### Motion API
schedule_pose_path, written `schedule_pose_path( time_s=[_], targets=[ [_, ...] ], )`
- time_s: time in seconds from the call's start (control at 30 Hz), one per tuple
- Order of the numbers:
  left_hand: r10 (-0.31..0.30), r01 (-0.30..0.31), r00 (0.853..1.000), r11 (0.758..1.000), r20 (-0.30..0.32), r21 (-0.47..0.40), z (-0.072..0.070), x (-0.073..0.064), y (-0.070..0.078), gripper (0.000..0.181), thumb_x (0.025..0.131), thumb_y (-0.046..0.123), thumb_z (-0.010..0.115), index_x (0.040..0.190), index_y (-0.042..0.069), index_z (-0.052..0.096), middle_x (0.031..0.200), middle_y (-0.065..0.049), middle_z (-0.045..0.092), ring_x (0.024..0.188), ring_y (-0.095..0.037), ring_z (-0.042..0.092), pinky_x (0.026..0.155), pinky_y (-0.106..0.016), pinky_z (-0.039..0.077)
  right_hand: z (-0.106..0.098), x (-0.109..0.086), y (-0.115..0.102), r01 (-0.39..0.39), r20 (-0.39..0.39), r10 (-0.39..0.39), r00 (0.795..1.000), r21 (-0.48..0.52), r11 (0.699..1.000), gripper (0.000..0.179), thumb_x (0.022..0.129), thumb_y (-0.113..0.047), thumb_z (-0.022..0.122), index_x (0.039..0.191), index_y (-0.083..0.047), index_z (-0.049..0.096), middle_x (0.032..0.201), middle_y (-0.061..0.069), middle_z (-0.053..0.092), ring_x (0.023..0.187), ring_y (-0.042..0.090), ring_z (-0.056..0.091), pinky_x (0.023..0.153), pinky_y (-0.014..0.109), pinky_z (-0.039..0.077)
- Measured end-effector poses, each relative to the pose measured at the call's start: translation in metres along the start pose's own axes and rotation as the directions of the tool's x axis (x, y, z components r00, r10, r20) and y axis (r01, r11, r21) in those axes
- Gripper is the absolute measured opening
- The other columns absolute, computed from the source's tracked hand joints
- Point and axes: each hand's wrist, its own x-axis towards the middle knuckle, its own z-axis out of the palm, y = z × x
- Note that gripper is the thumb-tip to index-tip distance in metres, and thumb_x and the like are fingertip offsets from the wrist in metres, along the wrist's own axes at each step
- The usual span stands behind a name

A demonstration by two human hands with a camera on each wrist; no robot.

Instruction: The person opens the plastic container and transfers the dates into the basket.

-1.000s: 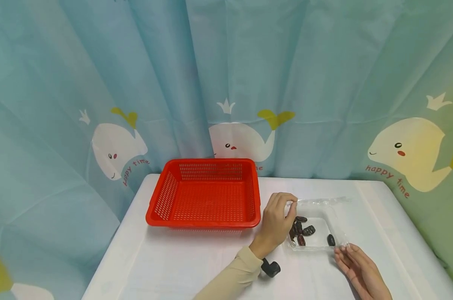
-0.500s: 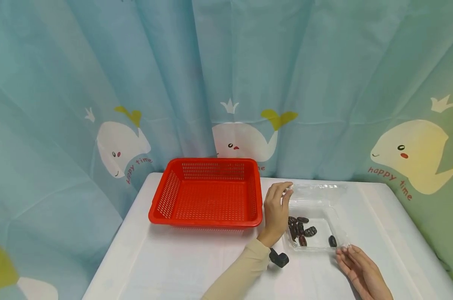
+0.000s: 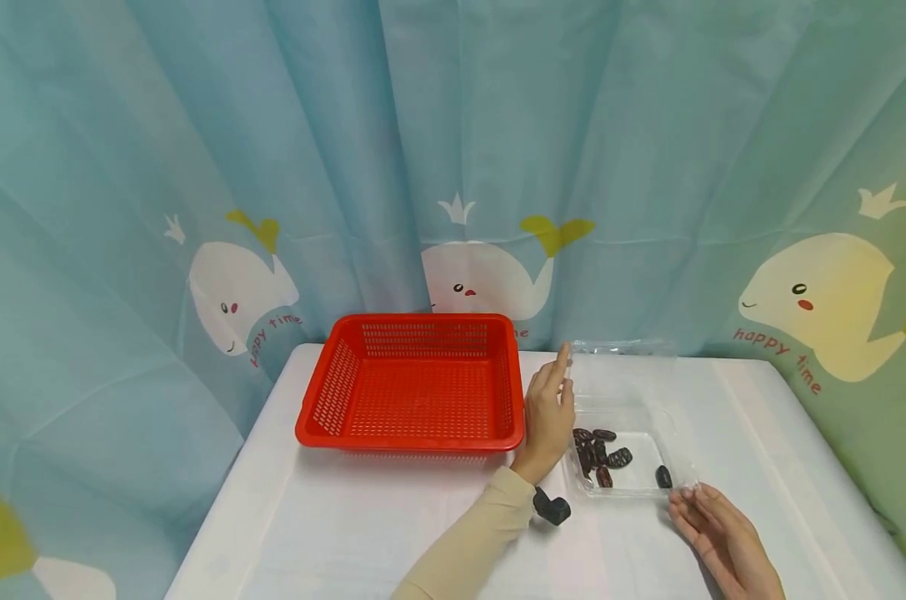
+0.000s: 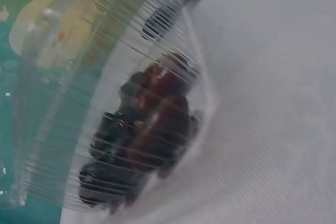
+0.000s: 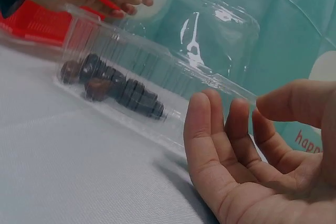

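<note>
In the head view, the clear box [image 3: 625, 493] stood between both hands; the left hand [image 3: 548, 423] was loose beside the lid [image 3: 625, 347], the right hand [image 3: 726, 533] pinched the box's corner. The left wrist view showed dates [image 4: 157, 124] through the box; only the right wrist view showed the thumb [image 5: 294, 100] closely.

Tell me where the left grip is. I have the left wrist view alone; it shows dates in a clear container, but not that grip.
Observer: In the head view, the left grip is between the red basket and the clear container.
Operator: Got it. And what is that bit cut off at the top edge of my picture?
Observer: That is part of the right grip; the head view shows it at the container's near right corner, beside the one date that lies apart from the others.
</note>
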Motion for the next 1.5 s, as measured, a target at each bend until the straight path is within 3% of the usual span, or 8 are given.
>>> schedule_pose_path(
  time_s=[0.2,0.4,0.6,0.77,1.03,1.27,1.33,1.5],
  targets=[
    [-0.047,0.048,0.998,0.999,0.041,-0.025,0.002,-0.003,-0.007,0.064,0.095,-0.005,0.068,0.155,0.01,0.05,0.123,-0.007,0.072,0.099,-0.02,0.067,0.086,-0.019,0.058,0.0,0.001,-0.003,0.043,-0.02,-0.044,0.999,-0.056,0.997,0.033,0.114,-0.013,0.036,0.118,-0.016,0.069,0.109,-0.001,0.074,0.105,0.015,0.074,0.096,0.029,0.06],
    [-0.107,0.11,0.993,0.993,0.053,-0.038,0.003,-0.002,-0.01,0.059,0.093,-0.006,0.069,0.15,0.005,0.054,0.122,-0.008,0.072,0.089,-0.019,0.066,0.083,-0.022,0.057,0.004,0.004,-0.009,0.036,-0.12,-0.049,0.992,-0.111,0.993,0.029,0.113,-0.014,0.042,0.117,-0.022,0.069,0.104,-0.004,0.07,0.098,0.012,0.073,0.092,0.027,0.061],
    [-0.21,0.216,0.975,0.974,0.076,-0.071,0.003,0.001,-0.011,0.055,0.09,-0.009,0.07,0.143,-0.001,0.059,0.12,-0.013,0.074,0.081,-0.019,0.068,0.074,-0.018,0.056,0.008,0.011,-0.02,-0.012,-0.223,-0.032,0.974,-0.195,0.981,0.032,0.109,-0.009,0.052,0.105,-0.027,0.077,0.096,-0.006,0.073,0.088,0.008,0.073,0.082,0.023,0.062],
    [-0.277,0.282,0.959,0.956,0.067,-0.083,0.003,0.001,-0.013,0.048,0.087,-0.01,0.071,0.134,-0.005,0.065,0.113,-0.016,0.073,0.077,-0.021,0.068,0.07,-0.019,0.055,0.005,0.016,-0.026,-0.033,-0.213,-0.02,0.977,-0.243,0.97,0.036,0.107,-0.003,0.052,0.103,-0.027,0.079,0.094,-0.004,0.073,0.086,0.009,0.074,0.08,0.024,0.063],
    [-0.363,0.376,0.922,0.923,0.131,-0.083,0.006,0.002,-0.015,0.038,0.088,-0.009,0.072,0.126,-0.006,0.069,0.108,-0.018,0.072,0.077,-0.025,0.071,0.071,-0.019,0.056,-0.001,0.018,-0.029,-0.074,-0.232,0.015,0.973,-0.247,0.966,0.035,0.107,-0.005,0.055,0.103,-0.031,0.078,0.1,-0.005,0.07,0.091,0.008,0.074,0.086,0.024,0.062],
    [-0.452,0.506,0.852,0.84,0.265,-0.195,0.004,0.001,-0.016,0.035,0.094,-0.006,0.067,0.128,-0.01,0.067,0.114,-0.025,0.073,0.066,-0.027,0.075,0.062,-0.021,0.06,-0.005,0.01,-0.022,-0.048,-0.142,0.021,0.99,-0.195,0.98,0.04,0.109,-0.003,0.048,0.115,-0.032,0.077,0.109,-0.007,0.067,0.097,0.008,0.072,0.092,0.024,0.06],
    [-0.462,0.526,0.84,0.823,0.285,-0.216,0.003,0.001,-0.017,0.034,0.094,-0.006,0.066,0.128,-0.011,0.066,0.116,-0.027,0.073,0.068,-0.03,0.075,0.063,-0.023,0.061,-0.005,0.01,-0.019,-0.042,-0.128,0.021,0.992,-0.167,0.985,0.041,0.109,-0.003,0.048,0.117,-0.031,0.076,0.11,-0.006,0.067,0.099,0.009,0.072,0.093,0.025,0.06],
    [-0.467,0.546,0.82,0.812,0.33,-0.207,0.002,0.001,-0.019,0.034,0.096,-0.004,0.063,0.13,-0.011,0.064,0.119,-0.031,0.072,0.07,-0.031,0.076,0.061,-0.024,0.061,-0.005,0.012,-0.017,-0.035,-0.124,0.017,0.992,-0.144,0.989,0.04,0.109,-0.004,0.048,0.119,-0.032,0.075,0.11,-0.006,0.069,0.099,0.01,0.072,0.094,0.025,0.06]
  ],
)
